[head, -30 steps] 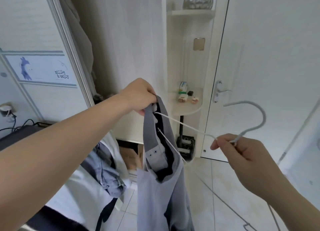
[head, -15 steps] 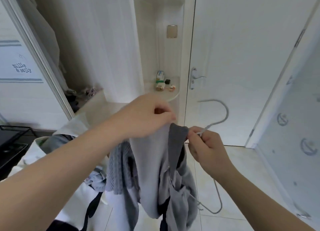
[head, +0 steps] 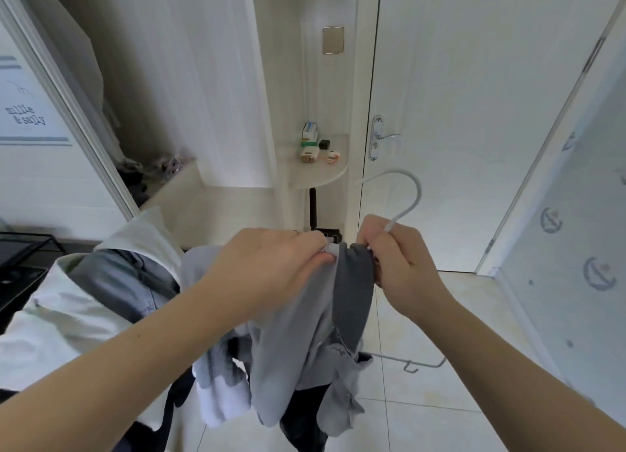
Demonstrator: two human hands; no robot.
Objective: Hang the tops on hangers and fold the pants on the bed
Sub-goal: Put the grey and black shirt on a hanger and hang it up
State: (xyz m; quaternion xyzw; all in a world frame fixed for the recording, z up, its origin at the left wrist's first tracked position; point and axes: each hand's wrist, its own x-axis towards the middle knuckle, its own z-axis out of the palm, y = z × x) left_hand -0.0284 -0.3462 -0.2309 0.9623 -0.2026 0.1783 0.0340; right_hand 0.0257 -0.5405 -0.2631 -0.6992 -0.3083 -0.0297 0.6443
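Observation:
A light grey top (head: 298,343) with a darker grey collar hangs in front of me. My left hand (head: 271,268) pinches its fabric at the collar edge. My right hand (head: 393,255) grips the neck of a white wire hanger (head: 411,194), whose hook rises above my fingers. The hanger's lower bar shows below the top on the right; the rest is hidden inside the cloth. The two hands sit close together at the collar.
More clothes (head: 111,282) lie heaped on the bed at the left. A white door (head: 474,112) with a metal handle (head: 386,136) stands ahead. A small corner shelf (head: 325,173) holds little items. Tiled floor (head: 423,417) lies below.
My left hand has come right with the top to meet my right hand at the collar. The hanger's arms, bare a second ago, now sit inside the garment.

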